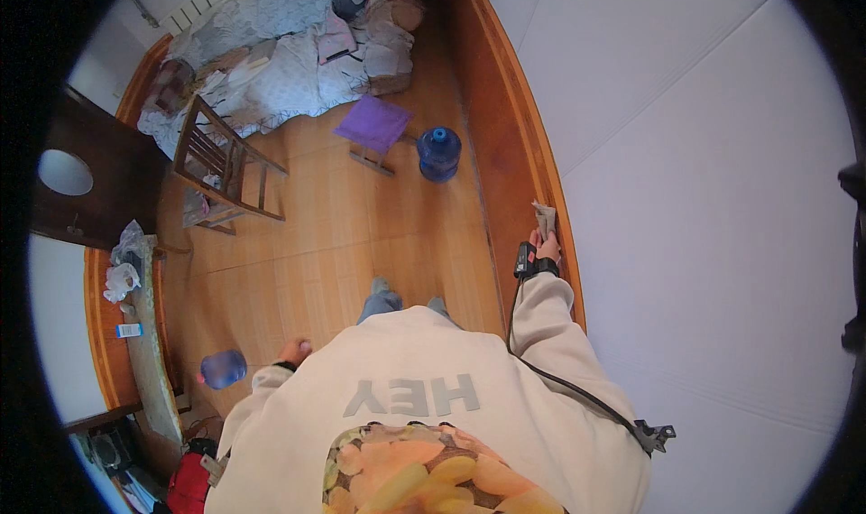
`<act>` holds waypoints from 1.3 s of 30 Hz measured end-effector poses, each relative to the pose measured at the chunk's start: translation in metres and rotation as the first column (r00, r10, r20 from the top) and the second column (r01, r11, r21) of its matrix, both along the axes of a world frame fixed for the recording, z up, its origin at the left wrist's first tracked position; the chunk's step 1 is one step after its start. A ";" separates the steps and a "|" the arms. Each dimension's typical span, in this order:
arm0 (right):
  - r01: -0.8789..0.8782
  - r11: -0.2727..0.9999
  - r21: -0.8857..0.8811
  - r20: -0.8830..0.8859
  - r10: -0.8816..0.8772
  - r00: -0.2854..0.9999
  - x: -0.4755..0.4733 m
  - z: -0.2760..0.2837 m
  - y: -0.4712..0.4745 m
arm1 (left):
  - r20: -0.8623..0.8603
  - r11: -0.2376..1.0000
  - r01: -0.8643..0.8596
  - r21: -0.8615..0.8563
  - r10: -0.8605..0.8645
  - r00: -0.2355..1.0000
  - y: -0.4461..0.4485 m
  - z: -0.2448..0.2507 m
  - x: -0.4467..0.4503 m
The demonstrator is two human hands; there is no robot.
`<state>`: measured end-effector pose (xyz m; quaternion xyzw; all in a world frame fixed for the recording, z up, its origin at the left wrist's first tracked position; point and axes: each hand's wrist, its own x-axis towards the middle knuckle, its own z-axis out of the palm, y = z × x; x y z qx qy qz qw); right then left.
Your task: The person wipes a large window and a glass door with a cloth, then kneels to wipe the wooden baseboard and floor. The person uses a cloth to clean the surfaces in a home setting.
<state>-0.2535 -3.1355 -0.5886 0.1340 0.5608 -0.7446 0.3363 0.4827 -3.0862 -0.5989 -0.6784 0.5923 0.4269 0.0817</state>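
Against the wooden trim rail (541,155) along the right wall, my right hand (547,244) grips a folded beige cloth (545,220). The cloth sticks out past my fingers and lies on the rail or just against it. A black device (525,259) with a cable is strapped at my right wrist. My left hand (295,351) hangs low by my left side, away from any surface. Its fingers are mostly hidden, so whether they are curled or apart is unclear.
Ahead stand a blue water jug (439,154), a purple-topped stool (373,123) and a wooden chair (226,169). A covered sofa (291,81) lines the far wall. To the left are a narrow ledge (150,358) with plastic bags (122,282) and another jug (224,369) on the floor.
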 end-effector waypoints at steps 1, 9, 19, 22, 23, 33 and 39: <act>0.036 0.999 -0.004 0.047 -0.036 0.998 0.001 0.005 -0.007 | -0.024 1.000 -0.027 -0.012 0.026 0.999 0.017 -0.001 0.015; 0.069 0.992 -0.105 0.207 -0.046 0.977 -0.022 -0.007 -0.075 | 0.022 0.991 -0.100 0.094 0.098 0.995 0.023 -0.029 0.028; 0.209 0.946 -0.246 0.362 -0.111 0.926 -0.042 -0.011 -0.162 | -0.184 0.984 0.131 -0.118 -0.152 0.971 -0.278 -0.030 -0.124; 0.263 0.948 -0.180 0.306 -0.201 0.931 -0.038 0.018 -0.224 | -0.277 0.893 0.330 -0.305 -0.415 0.867 -0.413 0.017 -0.219; 0.276 0.945 -0.174 0.276 -0.222 0.935 -0.034 0.032 -0.240 | -0.311 0.873 0.373 -0.312 -0.466 0.828 -0.453 0.039 -0.253; 0.104 0.875 -0.473 0.259 0.025 0.966 0.037 0.135 -0.407 | -0.552 0.491 0.718 -0.493 -0.815 0.178 -0.597 0.176 -0.568; 0.134 0.949 -0.284 0.192 -0.080 0.978 0.045 0.170 -0.388 | -0.962 0.756 0.653 0.057 -0.132 0.237 -0.572 0.179 -0.637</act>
